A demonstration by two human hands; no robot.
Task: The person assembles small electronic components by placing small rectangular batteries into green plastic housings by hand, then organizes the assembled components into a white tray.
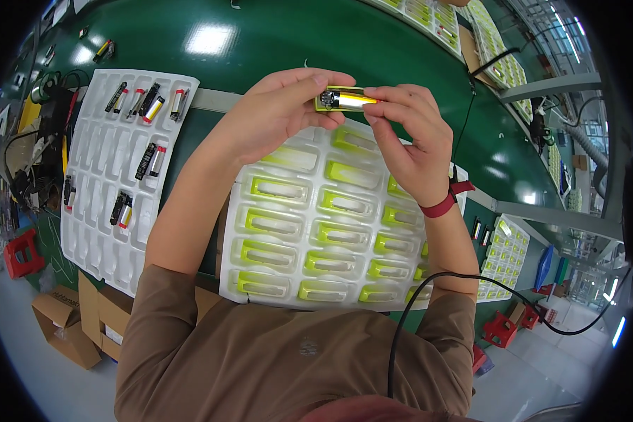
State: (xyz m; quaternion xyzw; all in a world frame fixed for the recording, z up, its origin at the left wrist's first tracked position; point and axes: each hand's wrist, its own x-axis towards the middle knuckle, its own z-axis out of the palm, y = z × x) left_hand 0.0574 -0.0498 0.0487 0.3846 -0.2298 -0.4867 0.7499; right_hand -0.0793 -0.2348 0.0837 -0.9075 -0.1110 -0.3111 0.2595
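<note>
Over the far edge of the front tray, my left hand (278,112) grips the left end of a small yellow-green plastic case (319,105). In the case lies a cylindrical battery (355,101), silvery with a yellow stripe and a black part at its left end. My right hand (416,130) pinches the right end of the battery and case between thumb and fingers. Below both hands, a white moulded tray (309,232) carries rows of similar yellow-green cases, one per pocket. Whether the battery is fully seated cannot be seen.
At the left, another white tray (84,176) holds several batteries and black parts. A green tabletop (274,42) lies beneath everything. More filled trays stand at the far right and right. A black cable (471,276) crosses my right arm. Cardboard boxes (67,327) sit on the floor, lower left.
</note>
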